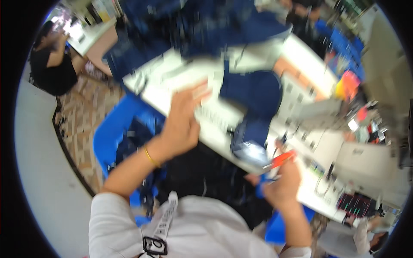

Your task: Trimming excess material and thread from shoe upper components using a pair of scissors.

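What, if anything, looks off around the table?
Nothing looks clearly spilled or damaged, though blur hides detail. Mildly untidy: the dark blue cloth heap lies jumbled across the far part of the white table, beyond the left hand.

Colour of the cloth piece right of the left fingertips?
Cloth piece: navy blue, best seen in head view.

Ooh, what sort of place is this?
Probably a sewing workshop: dark blue cloth is heaped on a white table, and a cream machine nearby looks like a sewing machine, though it's blurry.
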`<state>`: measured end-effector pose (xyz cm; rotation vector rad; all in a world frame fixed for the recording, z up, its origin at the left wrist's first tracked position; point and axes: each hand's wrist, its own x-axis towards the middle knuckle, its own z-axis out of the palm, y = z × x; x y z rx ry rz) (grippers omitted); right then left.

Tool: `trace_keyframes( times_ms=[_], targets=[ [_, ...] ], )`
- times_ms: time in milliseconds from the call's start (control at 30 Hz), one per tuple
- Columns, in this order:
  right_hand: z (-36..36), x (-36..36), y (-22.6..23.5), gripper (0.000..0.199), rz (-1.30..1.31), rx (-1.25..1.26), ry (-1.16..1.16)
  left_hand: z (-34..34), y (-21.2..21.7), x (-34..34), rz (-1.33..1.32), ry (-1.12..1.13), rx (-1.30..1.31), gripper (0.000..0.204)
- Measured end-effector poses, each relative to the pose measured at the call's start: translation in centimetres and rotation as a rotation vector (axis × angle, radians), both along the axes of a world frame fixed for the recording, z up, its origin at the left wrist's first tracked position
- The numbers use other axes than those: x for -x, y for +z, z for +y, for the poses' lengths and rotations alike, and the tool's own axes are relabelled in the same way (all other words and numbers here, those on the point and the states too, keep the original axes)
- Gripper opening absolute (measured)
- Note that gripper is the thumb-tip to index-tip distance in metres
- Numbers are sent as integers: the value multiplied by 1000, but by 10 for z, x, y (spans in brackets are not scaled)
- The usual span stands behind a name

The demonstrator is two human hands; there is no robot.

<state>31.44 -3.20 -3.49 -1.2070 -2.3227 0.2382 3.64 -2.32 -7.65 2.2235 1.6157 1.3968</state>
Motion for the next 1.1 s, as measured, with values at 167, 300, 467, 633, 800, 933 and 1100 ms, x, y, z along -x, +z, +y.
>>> trace_keyframes(
  times_ms=[167, 300, 467, 633, 800, 933, 1100],
  targets=[
    [18, 21, -41, 40, -81, -123, 76, -5, -8, -16, 82, -91, 76, 66],
    [11, 33, -9, 26, 517, 324, 75, -4, 25, -15, 135, -232, 59, 65],
    [10, 35, -2, 33, 746, 443, 263, 12, 72, -12, 21, -509, 119, 41],
    [-10, 47, -27, 30, 1004, 595, 2, 14, 83, -24, -224, -635, 377, 35],
    [-5, 23, -37, 36, 830, 739, 97, 25, 82, -22, -346, -734, 520, 24],
    [7, -30, 2, 16, 596, 1042, 44, 31, 104, -14, -524, -779, 832, 22],
    [8, -60, 23, 53, 351, 1009, 231, 42, 99, -20, -548, -841, 852, 22]
  ],
)
